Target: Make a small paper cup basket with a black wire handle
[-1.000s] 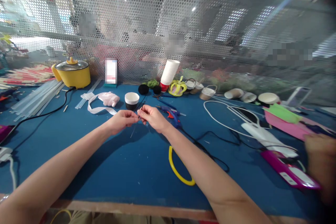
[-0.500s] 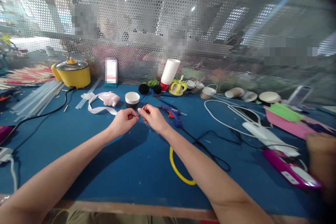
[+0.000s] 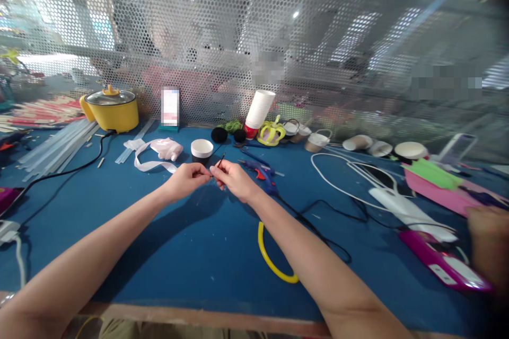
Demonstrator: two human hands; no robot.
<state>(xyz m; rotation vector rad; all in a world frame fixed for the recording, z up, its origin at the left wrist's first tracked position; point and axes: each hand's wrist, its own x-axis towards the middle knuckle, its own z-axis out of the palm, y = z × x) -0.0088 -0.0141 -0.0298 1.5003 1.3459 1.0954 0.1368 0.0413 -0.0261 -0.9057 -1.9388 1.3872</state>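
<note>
Kid: Hands first! What are they doing?

Helper: Left hand (image 3: 186, 178) and right hand (image 3: 233, 177) meet over the blue table (image 3: 191, 254). Both pinch a thin black wire (image 3: 219, 161) between thumb and fingertips. The fingers are closed tight on it, nearly touching each other.

Kid: Where does the wire go?

Helper: One end pokes up and away from the right hand, toward the cup (image 3: 201, 150). The wire is off the table, held in the air.

Kid: What is close by?

Helper: A blue glue gun (image 3: 262, 173) lies just beside the right hand. A yellow hoop (image 3: 270, 259) curves out from under the right arm. White ribbon (image 3: 149, 161) lies near the left hand. A yellow pot (image 3: 111, 111) sits far back on the left.
</note>
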